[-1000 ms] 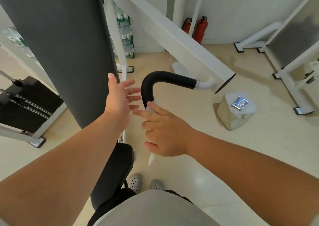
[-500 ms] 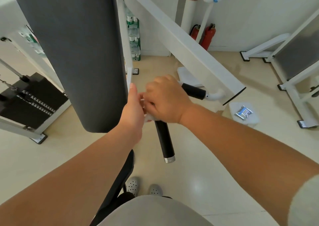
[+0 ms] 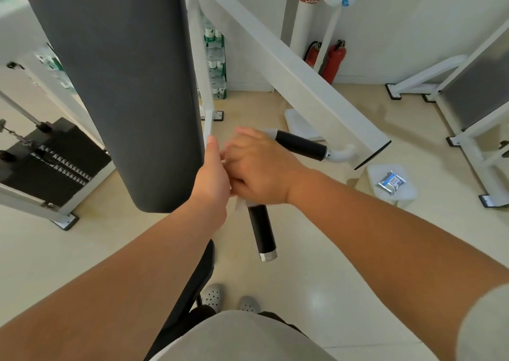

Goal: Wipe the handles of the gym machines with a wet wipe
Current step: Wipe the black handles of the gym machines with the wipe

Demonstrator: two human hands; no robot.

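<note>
A: Where is the handle?

B: The black curved handle (image 3: 261,229) sits in the middle of the view. One leg points down toward the person and ends in a silver cap; the other runs right to a white elbow on the slanted white beam (image 3: 297,85).

A: And the wipe?

B: The wet wipe (image 3: 241,202) is at the bend of the handle, mostly covered. A white edge shows just below the right hand, and another bit shows at its far side, against the black grip.

A: What are the hands doing?

B: The right hand (image 3: 261,172) is clenched over the bend, fingers curled around the grip with the wipe underneath. The left hand (image 3: 213,177) is pressed against it from the left, thumb pointing up. Its fingers are hidden behind the right hand, so I cannot tell whether they grip anything.

A: What is around them?

B: Just left of the hands hangs a big grey pad (image 3: 115,85). Farther left is a black weight stack (image 3: 52,162). On the floor to the right stands a white container (image 3: 392,187) with a small foil packet (image 3: 391,182) lying on top. Two red fire extinguishers (image 3: 333,61) stand by the far wall, and stacked water bottles (image 3: 216,63) are to their left. Near the bottom, grey clogs (image 3: 213,297) show on the pale floor.
</note>
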